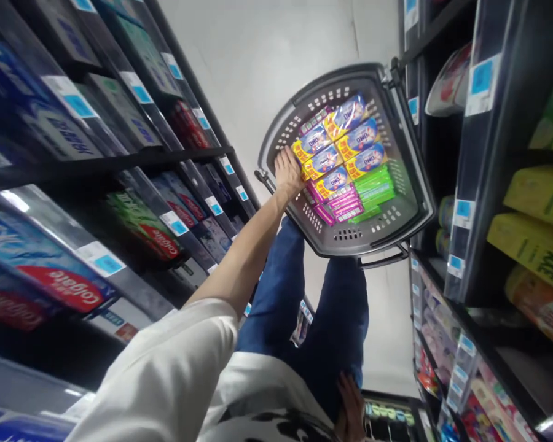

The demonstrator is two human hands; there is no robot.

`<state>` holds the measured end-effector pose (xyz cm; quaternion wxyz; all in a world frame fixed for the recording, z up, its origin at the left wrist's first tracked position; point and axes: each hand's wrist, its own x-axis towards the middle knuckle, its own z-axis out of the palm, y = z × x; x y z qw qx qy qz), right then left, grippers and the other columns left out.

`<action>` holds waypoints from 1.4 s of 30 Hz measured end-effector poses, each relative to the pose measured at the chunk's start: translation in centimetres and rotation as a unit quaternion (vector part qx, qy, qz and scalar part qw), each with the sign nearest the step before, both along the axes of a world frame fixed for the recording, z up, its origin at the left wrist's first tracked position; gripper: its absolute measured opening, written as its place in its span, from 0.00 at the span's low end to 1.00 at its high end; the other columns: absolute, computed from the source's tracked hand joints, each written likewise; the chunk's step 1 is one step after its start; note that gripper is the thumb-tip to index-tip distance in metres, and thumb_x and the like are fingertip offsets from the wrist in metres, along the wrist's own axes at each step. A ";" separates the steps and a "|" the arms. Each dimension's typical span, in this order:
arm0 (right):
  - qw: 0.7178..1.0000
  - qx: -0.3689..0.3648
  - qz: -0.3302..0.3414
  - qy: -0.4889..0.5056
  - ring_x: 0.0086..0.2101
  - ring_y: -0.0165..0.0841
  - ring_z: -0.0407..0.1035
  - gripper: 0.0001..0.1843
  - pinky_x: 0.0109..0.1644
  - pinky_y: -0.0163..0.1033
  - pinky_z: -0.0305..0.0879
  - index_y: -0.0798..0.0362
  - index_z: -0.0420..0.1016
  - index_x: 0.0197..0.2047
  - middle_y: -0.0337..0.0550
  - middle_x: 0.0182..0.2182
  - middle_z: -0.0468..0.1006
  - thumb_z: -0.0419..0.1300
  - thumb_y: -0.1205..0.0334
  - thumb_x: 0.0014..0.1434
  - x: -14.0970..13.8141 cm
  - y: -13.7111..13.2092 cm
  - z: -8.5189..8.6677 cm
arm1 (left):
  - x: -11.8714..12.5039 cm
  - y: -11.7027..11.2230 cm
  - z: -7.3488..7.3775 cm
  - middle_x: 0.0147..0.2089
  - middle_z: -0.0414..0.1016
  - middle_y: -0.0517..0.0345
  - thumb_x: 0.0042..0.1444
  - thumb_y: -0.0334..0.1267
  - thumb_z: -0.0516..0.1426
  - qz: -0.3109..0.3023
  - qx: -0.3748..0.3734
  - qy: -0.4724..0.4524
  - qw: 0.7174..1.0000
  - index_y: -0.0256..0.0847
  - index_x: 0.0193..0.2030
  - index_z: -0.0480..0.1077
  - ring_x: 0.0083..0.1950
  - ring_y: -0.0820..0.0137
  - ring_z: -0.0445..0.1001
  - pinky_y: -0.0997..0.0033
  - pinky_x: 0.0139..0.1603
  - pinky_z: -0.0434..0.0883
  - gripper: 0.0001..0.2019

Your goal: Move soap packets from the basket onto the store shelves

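My left hand (288, 170) reaches over the rim into a grey plastic shopping basket (399, 212). Its fingers are stretched out at the left side of the stacked packs, touching a yellow and blue OMO pack (314, 140). Several more OMO packs (366, 159) lie in two columns. Below them in the basket are pink packs (343, 202) and green packs (373, 186). Low in the view, my right hand (350, 399) rests against my right thigh with fingers extended, holding nothing I can see; part of it is dim.
Shelves with boxed Colgate toothpaste (64, 285) and blue price tags line the left side. On the right, another shelf (463, 184) holds yellow AXE packs (534, 245) and other goods. The basket handle (410, 135) lies along its right side. Pale floor (258, 49) runs between the shelves.
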<state>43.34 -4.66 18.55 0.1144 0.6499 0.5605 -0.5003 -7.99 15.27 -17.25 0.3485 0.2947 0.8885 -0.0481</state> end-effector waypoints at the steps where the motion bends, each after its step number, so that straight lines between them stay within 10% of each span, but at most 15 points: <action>1: 0.999 0.036 -0.022 -0.023 0.55 0.55 0.73 0.24 0.56 0.74 0.72 0.01 0.69 0.54 0.17 0.49 0.80 0.47 0.44 0.60 -1.1 -0.3 0.2 | 0.1 0.1 -0.2 0.76 0.44 0.19 0.60 0.44 0.65 0.002 0.007 0.003 1.000 0.05 0.71 0.30 0.77 0.50 0.41 0.43 0.79 0.39 0.55; 5: 0.999 0.021 -0.035 -0.027 0.58 0.52 0.72 0.24 0.60 0.69 0.71 0.05 0.71 0.54 0.18 0.53 0.79 0.49 0.46 0.61 -3.9 -0.4 1.0 | 0.7 0.1 1.2 0.72 0.49 0.19 0.60 0.49 0.65 -0.014 -0.013 0.012 1.000 0.06 0.72 0.34 0.75 0.47 0.48 0.45 0.79 0.43 0.56; 12: 0.998 0.001 -0.005 0.062 0.59 0.51 0.72 0.24 0.59 0.69 0.72 0.11 0.71 0.58 0.25 0.55 0.79 0.50 0.49 0.63 -4.5 -0.1 0.8 | 5.0 -2.1 8.7 0.69 0.57 0.27 0.42 0.44 0.74 -0.028 -0.028 -0.009 0.999 0.24 0.73 0.46 0.71 0.40 0.57 0.48 0.74 0.58 0.59; 17: 0.992 -0.029 -0.118 0.015 0.45 0.49 0.79 0.13 0.55 0.61 0.74 0.40 0.81 0.34 0.39 0.38 0.83 0.56 0.50 0.61 -8.2 3.2 -6.0 | 9.2 -4.4 13.2 0.65 0.63 0.27 0.38 0.49 0.75 -0.053 -0.010 -0.079 0.995 0.24 0.67 0.54 0.66 0.42 0.63 0.50 0.71 0.61 0.55; 21: 0.931 -0.020 -0.363 0.027 0.54 0.46 0.75 0.27 0.61 0.56 0.71 0.55 0.75 0.53 0.54 0.54 0.79 0.55 0.42 0.61 -15.7 7.9 -13.0 | 11.8 -6.7 16.1 0.59 0.68 0.35 0.38 0.50 0.74 -0.067 -0.021 -0.192 0.979 0.29 0.63 0.59 0.62 0.47 0.67 0.54 0.68 0.66 0.49; 24: 0.919 -0.036 -0.369 0.130 0.60 0.42 0.70 0.41 0.64 0.52 0.70 0.52 0.63 0.66 0.54 0.64 0.70 0.68 0.44 0.55 -21.8 9.8 -15.2 | 13.2 -8.9 18.2 0.60 0.67 0.36 0.39 0.52 0.73 -0.089 0.053 -0.247 0.963 0.29 0.66 0.57 0.63 0.47 0.67 0.52 0.68 0.66 0.51; 27: 0.917 -0.071 -0.365 0.144 0.55 0.41 0.74 0.50 0.63 0.52 0.71 0.50 0.61 0.67 0.51 0.59 0.75 0.75 0.46 0.46 -24.7 10.4 -15.0 | 14.1 -10.9 20.4 0.63 0.64 0.33 0.40 0.51 0.72 -0.092 0.142 -0.221 0.960 0.29 0.69 0.54 0.64 0.45 0.65 0.47 0.69 0.65 0.54; 33: 0.907 -0.185 -0.338 0.173 0.52 0.40 0.75 0.34 0.52 0.42 0.77 0.50 0.74 0.58 0.49 0.56 0.78 0.66 0.38 0.56 -22.9 11.1 -13.4 | 15.3 -12.8 24.1 0.61 0.64 0.36 0.41 0.55 0.74 -0.049 0.180 -0.140 0.972 0.35 0.72 0.53 0.63 0.46 0.65 0.41 0.67 0.66 0.57; 42: 0.728 -0.502 -0.417 0.210 0.37 0.35 0.79 0.31 0.44 0.45 0.78 0.54 0.76 0.54 0.49 0.41 0.83 0.44 0.38 0.73 -19.4 16.3 -13.3 | 15.6 -10.4 25.7 0.66 0.65 0.40 0.58 0.58 0.64 -0.007 0.257 -0.246 0.935 0.42 0.72 0.56 0.68 0.52 0.66 0.46 0.70 0.66 0.41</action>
